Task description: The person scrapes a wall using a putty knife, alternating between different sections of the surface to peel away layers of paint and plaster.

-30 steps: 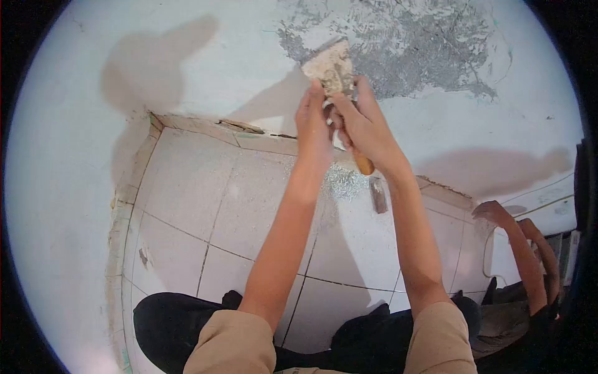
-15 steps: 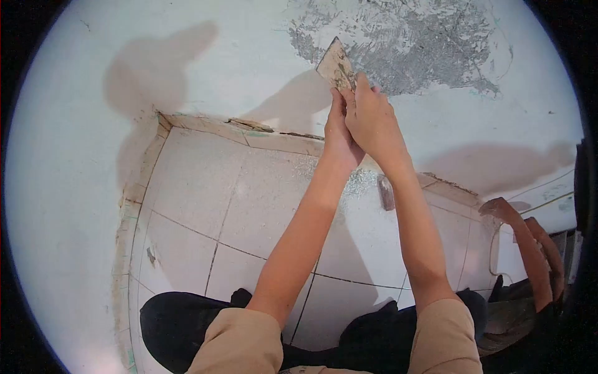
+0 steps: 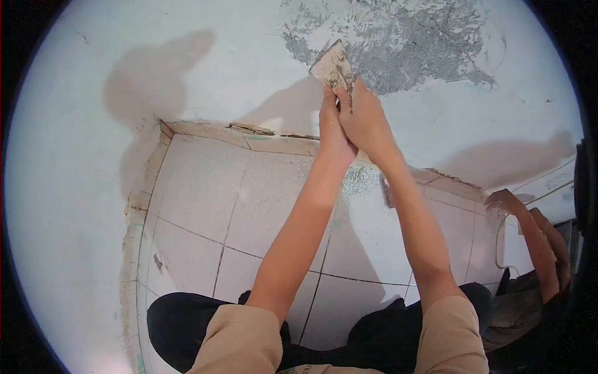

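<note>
Both my hands are closed together round the handle of a putty knife (image 3: 334, 67), whose broad blade is smeared with dried plaster. My left hand (image 3: 333, 128) grips from the left and below. My right hand (image 3: 367, 124) wraps over it from the right, its fingers near the base of the blade; the handle itself is mostly hidden. The blade points up and left, its edge against the wall at the lower left border of a rough grey patch (image 3: 411, 53) where the white paint is scraped off.
White paint flakes (image 3: 361, 181) lie on the tiled floor (image 3: 193, 193) below my hands. A brownish block (image 3: 388, 191) sits by my right forearm. Broken tile skirting (image 3: 280, 143) runs along the wall's foot. At the right, another person's arm (image 3: 529, 230) reaches towards the wall.
The putty knife and both hands have shifted slightly left along the wall, with the blade turned a little. The view has also moved slightly. The grip is unchanged.
</note>
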